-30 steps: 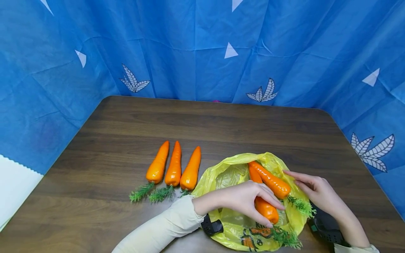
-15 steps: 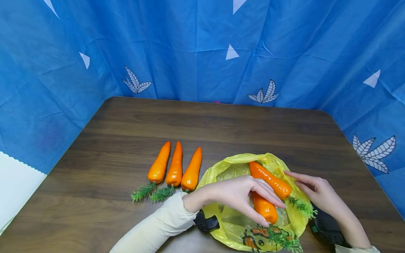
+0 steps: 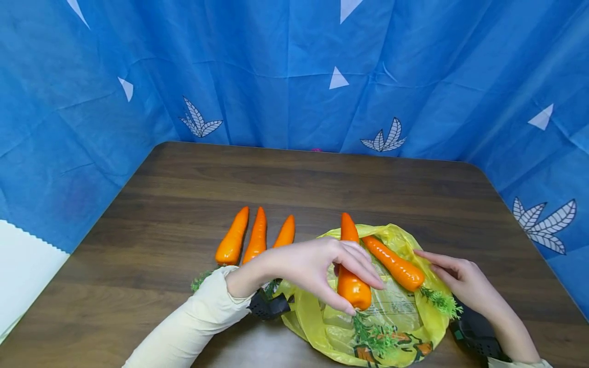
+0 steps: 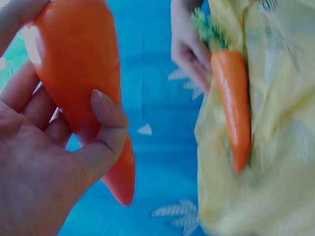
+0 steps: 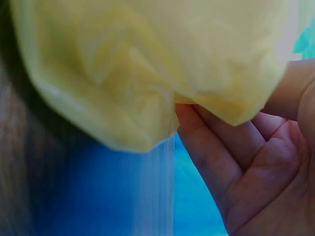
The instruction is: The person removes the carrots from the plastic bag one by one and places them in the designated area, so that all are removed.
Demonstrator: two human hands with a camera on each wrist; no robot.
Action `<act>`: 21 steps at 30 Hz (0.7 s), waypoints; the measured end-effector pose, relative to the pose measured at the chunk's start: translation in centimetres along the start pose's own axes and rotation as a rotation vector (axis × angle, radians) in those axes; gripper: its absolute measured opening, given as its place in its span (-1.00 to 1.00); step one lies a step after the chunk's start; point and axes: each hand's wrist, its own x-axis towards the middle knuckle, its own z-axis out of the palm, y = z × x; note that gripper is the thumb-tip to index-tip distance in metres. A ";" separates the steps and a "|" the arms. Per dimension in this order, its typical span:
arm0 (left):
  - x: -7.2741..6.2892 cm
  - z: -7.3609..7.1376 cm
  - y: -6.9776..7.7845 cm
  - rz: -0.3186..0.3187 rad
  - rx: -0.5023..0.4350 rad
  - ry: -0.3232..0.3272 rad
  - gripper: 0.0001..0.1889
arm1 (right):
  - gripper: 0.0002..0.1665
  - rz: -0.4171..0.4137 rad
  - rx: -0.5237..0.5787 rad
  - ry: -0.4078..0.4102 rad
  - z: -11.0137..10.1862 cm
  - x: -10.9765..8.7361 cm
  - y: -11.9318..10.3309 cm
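My left hand (image 3: 324, 271) grips an orange carrot (image 3: 353, 289) near its thick end, with the thumb and fingers on opposite sides. The carrot is raised over the open yellow plastic bag (image 3: 303, 312), its green top (image 3: 372, 335) hanging toward me. A second carrot (image 3: 395, 263) lies in the bag's right half, its leaves over the edge. In the left wrist view, the gripped carrot (image 4: 78, 64) fills the upper left. My right hand (image 3: 467, 278) holds the bag's right side; in the right wrist view, folds of the bag (image 5: 123, 98) hide its fingertips.
Three more carrots lie side by side left of the bag: a left one (image 3: 233, 237), a middle one (image 3: 256, 235) and a right one (image 3: 285, 232), partly behind my left arm. The wooden table (image 3: 294, 179) meets a blue curtain (image 3: 285, 76) at the back.
My left hand has lifted its carrot and moved left with it, away from the carrot in the bag. The right hand has stayed at the bag's side.
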 end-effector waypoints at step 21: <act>-19.7 -7.1 0.9 -0.332 0.046 0.133 -0.55 | -0.58 0.024 0.053 -0.023 0.0 -0.4 0.5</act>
